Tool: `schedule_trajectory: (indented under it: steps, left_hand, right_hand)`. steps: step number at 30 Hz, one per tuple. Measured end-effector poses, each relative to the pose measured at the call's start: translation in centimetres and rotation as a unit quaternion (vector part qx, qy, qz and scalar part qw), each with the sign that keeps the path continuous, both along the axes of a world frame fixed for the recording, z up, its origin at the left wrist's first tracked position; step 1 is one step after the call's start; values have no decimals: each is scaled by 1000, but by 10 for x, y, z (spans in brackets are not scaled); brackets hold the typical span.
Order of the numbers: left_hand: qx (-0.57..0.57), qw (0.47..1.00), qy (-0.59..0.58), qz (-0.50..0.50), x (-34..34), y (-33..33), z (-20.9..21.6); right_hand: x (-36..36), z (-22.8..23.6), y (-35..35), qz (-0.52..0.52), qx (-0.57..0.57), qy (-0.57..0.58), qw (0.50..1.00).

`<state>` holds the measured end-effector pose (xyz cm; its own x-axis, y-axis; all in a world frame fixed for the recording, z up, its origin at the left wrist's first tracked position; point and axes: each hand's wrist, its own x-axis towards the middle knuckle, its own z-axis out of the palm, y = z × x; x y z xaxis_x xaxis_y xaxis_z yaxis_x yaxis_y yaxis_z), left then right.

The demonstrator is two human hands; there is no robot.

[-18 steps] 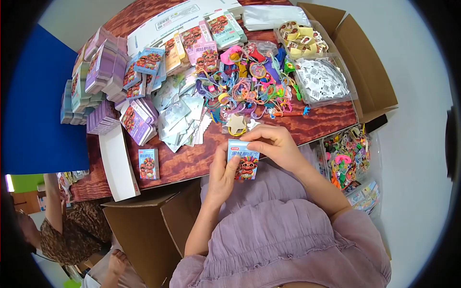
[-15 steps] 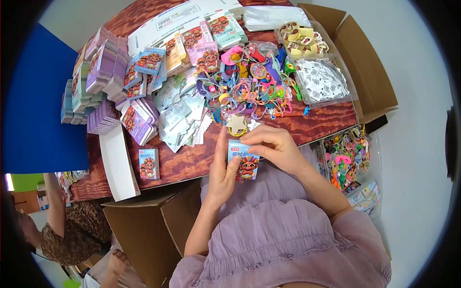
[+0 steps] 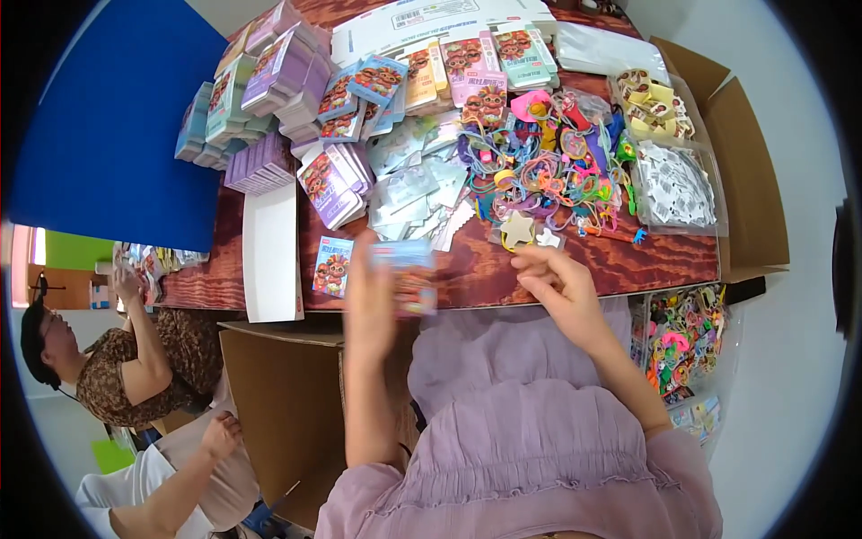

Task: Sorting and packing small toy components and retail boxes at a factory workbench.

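Blurred by motion, my left hand (image 3: 368, 292) grips a small blue box (image 3: 411, 277) with a colourful cartoon figure on its front. Just left of that hand, a similar blue box (image 3: 332, 266) lies near the table's front edge. My right hand (image 3: 566, 292) hovers by the front edge with its fingers loosely bent and apart, holding nothing. Close beyond its fingertips lie a beige star-shaped piece (image 3: 517, 231) with a yellow band and a small white piece (image 3: 548, 237).
Stacks of boxes (image 3: 287, 76) fill the back left beside a long white tray (image 3: 272, 260). Silvery packets (image 3: 404, 193) and tangled colourful trinkets (image 3: 548, 162) cover the middle. Clear bins hold white slips (image 3: 673, 184) and yellow pieces (image 3: 654, 103). Another person (image 3: 135, 359) sits at left.
My left hand has carried the blue box leftward, away from my right hand, which has let go of it. The view has shifted, so the table appears farther right.
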<state>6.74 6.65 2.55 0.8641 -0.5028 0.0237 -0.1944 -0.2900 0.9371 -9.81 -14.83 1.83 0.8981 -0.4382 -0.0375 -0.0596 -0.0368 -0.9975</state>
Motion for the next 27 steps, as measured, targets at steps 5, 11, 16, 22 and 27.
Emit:
schedule_trajectory:
  steps: [5,11,16,22,27]
  left_hand:
    - [181,972,-52,139,56,70,-6]
    - [457,840,-226,184,71,56,-2]
    - [282,890,-310,182,81,-15,7]
    - [169,901,-388,-100,78,-106,-23]
    - [135,894,-410,118,131,-146,26]
  right_hand:
    - [4,-6,-2,52,-26,28,998]
    - [8,-4,0,68,-99,20,993]
    - [20,1,1,66,-111,19,991]
    - [29,1,4,96,-174,-29,980]
    - [24,-9,-8,91,-154,16,984]
